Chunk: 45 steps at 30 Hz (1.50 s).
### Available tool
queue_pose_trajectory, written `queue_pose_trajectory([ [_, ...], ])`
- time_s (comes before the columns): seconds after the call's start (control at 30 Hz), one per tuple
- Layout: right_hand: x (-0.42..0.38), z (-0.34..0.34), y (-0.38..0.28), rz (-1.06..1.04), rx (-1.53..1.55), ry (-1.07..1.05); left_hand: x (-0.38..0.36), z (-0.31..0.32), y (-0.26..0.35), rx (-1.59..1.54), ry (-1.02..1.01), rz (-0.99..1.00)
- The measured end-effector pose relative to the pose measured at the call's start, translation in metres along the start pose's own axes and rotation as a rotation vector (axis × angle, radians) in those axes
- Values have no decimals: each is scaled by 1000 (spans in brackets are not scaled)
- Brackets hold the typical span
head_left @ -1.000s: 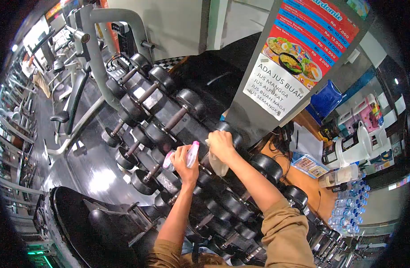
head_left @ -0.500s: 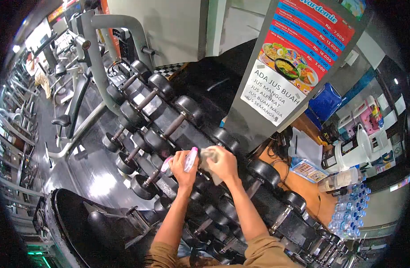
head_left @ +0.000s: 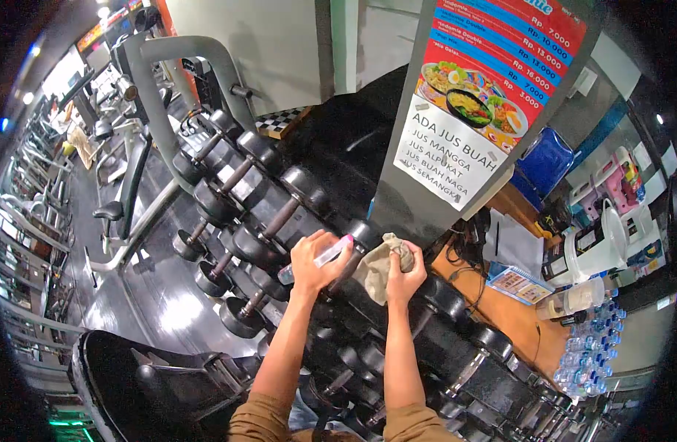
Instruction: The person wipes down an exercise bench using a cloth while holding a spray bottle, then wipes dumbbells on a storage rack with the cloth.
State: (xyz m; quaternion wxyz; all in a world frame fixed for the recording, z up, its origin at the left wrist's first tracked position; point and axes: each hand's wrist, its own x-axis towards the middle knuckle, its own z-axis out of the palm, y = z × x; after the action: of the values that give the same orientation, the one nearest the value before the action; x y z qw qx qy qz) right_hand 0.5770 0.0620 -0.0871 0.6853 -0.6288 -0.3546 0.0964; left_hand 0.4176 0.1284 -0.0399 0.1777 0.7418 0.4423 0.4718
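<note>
My left hand [head_left: 314, 264] is wrapped round a small clear bottle [head_left: 330, 253] with a pink end. Part of the bottle shows below the fingers; the palm hides its middle. In my right hand [head_left: 407, 281] a beige cloth [head_left: 374, 274] is bunched, with a loose fold hanging to the left. Both hands are above a rack of black dumbbells. One dumbbell [head_left: 283, 215] with a metal handle lies just beyond my left hand, and another black dumbbell head [head_left: 443, 296] is to the right of my right hand.
A grey panel with a menu poster [head_left: 471, 110] stands ahead. To the right, a wooden counter [head_left: 493, 317] bears a white container [head_left: 607, 243] and several water bottles [head_left: 589, 357]. Gym machines [head_left: 136, 169] stand left; a black padded seat [head_left: 110, 383] is near me.
My hands have moved apart; the cloth has shifted right and now hangs more spread out. The bottle has tilted in my left hand. The view has shifted slightly.
</note>
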Motion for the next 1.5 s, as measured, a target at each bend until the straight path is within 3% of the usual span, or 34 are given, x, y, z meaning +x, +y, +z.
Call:
queue_pose_trajectory([
  [0.13, 0, -6, 2, 37, -17, -19, 9, 9, -2, 29, -136, -64],
  [0.33, 0, -9, -3, 51, -7, -15, 7, 17, -4, 48, -178, -93],
  [0.57, 13, 7, -19, 1, -211, -122, -13, 19, -25, -48, -91, -104],
  [0.63, 22, 18, -31, -126, -320, -236, -22, 22, -37, -71, -39, -80],
  [0.8, 50, 61, -47, -196, -485, -559, -19, 18, -42, -209, 114, -65],
  [0.87, 60, 83, -42, -276, -700, -771, -19, 18, -45, -224, 127, -74],
  [0.97, 64, 118, -22, -364, -926, -910, -20, 20, -51, -236, 152, -61],
  [1.03, 63, 124, -24, -413, -937, -862, -20, 19, -52, -236, 145, -76],
  [1.17, 73, 99, -42, -304, -955, -934, -23, 14, -50, -373, 136, -202],
  [1.23, 76, 73, -61, -59, -753, -874, -22, 13, -41, -353, 127, -213],
  [1.33, 71, 43, -59, -127, -702, -761, -20, 13, -42, -309, 120, -167],
  [1.5, 79, 60, -56, -171, -791, -855, -22, 14, -49, -320, 136, -157],
])
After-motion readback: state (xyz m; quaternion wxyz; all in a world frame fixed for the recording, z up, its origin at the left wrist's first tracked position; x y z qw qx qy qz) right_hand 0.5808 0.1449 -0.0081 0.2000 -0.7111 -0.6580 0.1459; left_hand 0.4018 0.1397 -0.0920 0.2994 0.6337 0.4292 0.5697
